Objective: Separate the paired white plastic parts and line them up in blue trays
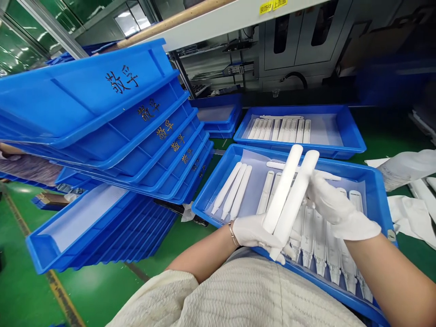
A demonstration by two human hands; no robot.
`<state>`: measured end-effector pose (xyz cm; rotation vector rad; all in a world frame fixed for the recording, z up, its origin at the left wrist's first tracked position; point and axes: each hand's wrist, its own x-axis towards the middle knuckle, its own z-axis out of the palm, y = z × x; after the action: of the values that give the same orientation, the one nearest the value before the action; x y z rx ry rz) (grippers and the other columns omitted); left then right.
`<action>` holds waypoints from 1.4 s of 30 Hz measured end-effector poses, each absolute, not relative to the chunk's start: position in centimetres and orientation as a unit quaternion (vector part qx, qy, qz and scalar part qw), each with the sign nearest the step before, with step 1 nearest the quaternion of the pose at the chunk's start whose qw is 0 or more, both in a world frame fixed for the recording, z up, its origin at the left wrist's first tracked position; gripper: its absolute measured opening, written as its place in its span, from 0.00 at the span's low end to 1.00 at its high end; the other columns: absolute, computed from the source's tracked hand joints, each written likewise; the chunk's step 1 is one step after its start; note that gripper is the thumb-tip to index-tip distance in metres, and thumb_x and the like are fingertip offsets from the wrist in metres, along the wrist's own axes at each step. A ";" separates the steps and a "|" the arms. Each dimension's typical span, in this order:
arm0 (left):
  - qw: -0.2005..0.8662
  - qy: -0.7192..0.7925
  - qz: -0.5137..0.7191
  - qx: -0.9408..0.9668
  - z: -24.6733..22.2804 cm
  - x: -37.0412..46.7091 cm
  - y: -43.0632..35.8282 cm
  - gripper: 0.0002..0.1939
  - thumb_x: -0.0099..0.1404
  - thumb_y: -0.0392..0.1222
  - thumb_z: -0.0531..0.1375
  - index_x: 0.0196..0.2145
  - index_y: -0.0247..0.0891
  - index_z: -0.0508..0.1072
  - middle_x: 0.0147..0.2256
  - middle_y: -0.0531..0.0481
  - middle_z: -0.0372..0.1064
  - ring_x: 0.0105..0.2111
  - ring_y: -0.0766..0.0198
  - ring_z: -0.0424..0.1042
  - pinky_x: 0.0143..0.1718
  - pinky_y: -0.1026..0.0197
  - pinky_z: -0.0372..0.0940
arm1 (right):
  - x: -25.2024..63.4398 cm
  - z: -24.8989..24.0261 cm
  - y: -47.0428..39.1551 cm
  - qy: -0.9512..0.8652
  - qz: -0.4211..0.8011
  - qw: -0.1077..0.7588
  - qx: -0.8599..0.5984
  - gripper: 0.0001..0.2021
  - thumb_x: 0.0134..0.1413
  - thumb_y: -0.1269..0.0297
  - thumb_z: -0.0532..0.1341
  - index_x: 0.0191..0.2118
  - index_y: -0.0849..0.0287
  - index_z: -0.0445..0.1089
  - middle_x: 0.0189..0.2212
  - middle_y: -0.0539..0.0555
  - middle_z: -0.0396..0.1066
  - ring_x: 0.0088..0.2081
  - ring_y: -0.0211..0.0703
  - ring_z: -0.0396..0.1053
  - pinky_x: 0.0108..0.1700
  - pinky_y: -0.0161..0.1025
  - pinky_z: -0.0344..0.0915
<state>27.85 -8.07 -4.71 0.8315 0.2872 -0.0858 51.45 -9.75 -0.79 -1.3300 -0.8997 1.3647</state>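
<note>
Two long white plastic pieces (283, 190) with rounded ends lie side by side, slanting up over the front tray. My left hand (254, 230), in a white glove, is closed around their lower ends. At the upper part of the right-hand piece is my right hand (330, 206), also gloved, with its fingers closed against the edge; its fingertips are partly hidden. Below both hands is a blue tray (376, 195) lined with a pale sheet. Three smooth white pieces (236, 190) lie at its left, and several slotted white pieces (320, 243) stand in a row, partly covered by my hands.
Behind the front tray sits another blue tray (350, 129) holding a row of white pieces. Tall stacks of blue trays (85, 100) rise at the left. A crumpled white cloth (407, 218) and a clear plastic bag (412, 168) lie at the right. A shelf beam (218, 25) crosses above.
</note>
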 end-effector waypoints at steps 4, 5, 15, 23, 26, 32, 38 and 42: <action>0.909 0.118 -0.040 0.397 -4.6 28.5 -8.3 0.47 0.46 0.49 0.78 0.61 0.37 0.69 0.55 0.36 0.71 0.45 0.47 0.79 0.41 0.46 0.77 | 49.9 0.2 -11.2 -0.308 0.557 0.526 -0.564 0.19 0.48 0.45 0.74 0.37 0.53 0.76 0.26 0.49 0.69 0.26 0.40 0.64 0.25 0.37 0.67; 0.901 0.128 -0.039 0.412 -4.6 28.6 -8.3 0.47 0.45 0.49 0.78 0.60 0.37 0.69 0.54 0.36 0.71 0.44 0.48 0.79 0.41 0.46 0.76 | 49.7 0.4 -11.4 -0.296 0.556 0.529 -0.569 0.19 0.47 0.47 0.75 0.38 0.53 0.77 0.28 0.50 0.70 0.28 0.41 0.67 0.29 0.37 0.71; 0.671 0.305 0.202 0.646 -4.4 28.7 -9.1 0.38 0.60 0.40 0.67 0.66 0.38 0.62 0.57 0.41 0.70 0.54 0.53 0.72 0.55 0.52 0.68 | 49.4 1.2 -11.3 -0.274 0.487 0.557 -0.615 0.20 0.47 0.45 0.74 0.39 0.54 0.77 0.35 0.53 0.77 0.40 0.54 0.76 0.39 0.45 0.77; 0.739 0.287 0.181 0.582 -3.4 29.2 -9.0 0.35 0.61 0.38 0.64 0.64 0.35 0.62 0.43 0.45 0.72 0.34 0.66 0.71 0.32 0.64 0.65 | 49.9 1.1 -11.0 -0.299 0.526 0.554 -0.572 0.24 0.47 0.41 0.73 0.32 0.58 0.72 0.21 0.49 0.63 0.21 0.34 0.57 0.20 0.33 0.58; 0.782 0.264 0.172 0.537 -3.5 29.2 -8.9 0.36 0.62 0.41 0.65 0.65 0.35 0.60 0.38 0.48 0.70 0.27 0.70 0.67 0.25 0.67 0.60 | 50.6 0.7 -10.7 -0.300 0.518 0.563 -0.570 0.24 0.48 0.40 0.73 0.35 0.57 0.74 0.22 0.49 0.64 0.21 0.34 0.57 0.20 0.33 0.59; 0.805 0.207 0.166 0.531 -3.7 29.1 -8.9 0.27 0.63 0.45 0.67 0.56 0.36 0.66 0.39 0.48 0.67 0.31 0.69 0.68 0.28 0.67 0.63 | 50.6 0.7 -10.5 -0.264 0.533 0.581 -0.556 0.22 0.45 0.45 0.76 0.36 0.57 0.75 0.25 0.49 0.66 0.23 0.33 0.58 0.20 0.30 0.60; 0.808 0.234 0.112 0.530 -4.0 29.2 -8.6 0.25 0.61 0.40 0.68 0.53 0.36 0.67 0.36 0.50 0.70 0.28 0.69 0.70 0.27 0.67 0.63 | 50.6 1.0 -10.5 -0.244 0.567 0.574 -0.538 0.22 0.39 0.49 0.79 0.33 0.59 0.75 0.23 0.48 0.64 0.22 0.31 0.57 0.20 0.27 0.60; 0.842 0.213 0.057 0.493 -4.3 29.6 -8.4 0.32 0.56 0.49 0.73 0.54 0.35 0.68 0.39 0.44 0.75 0.35 0.62 0.77 0.32 0.63 0.68 | 50.5 1.4 -10.9 -0.254 0.608 0.564 -0.498 0.21 0.38 0.51 0.80 0.33 0.59 0.77 0.22 0.48 0.63 0.22 0.30 0.56 0.20 0.27 0.62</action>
<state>29.55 -8.42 -4.35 1.0408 0.4504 0.1207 50.46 -10.88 1.39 -1.1712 -0.5965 1.4304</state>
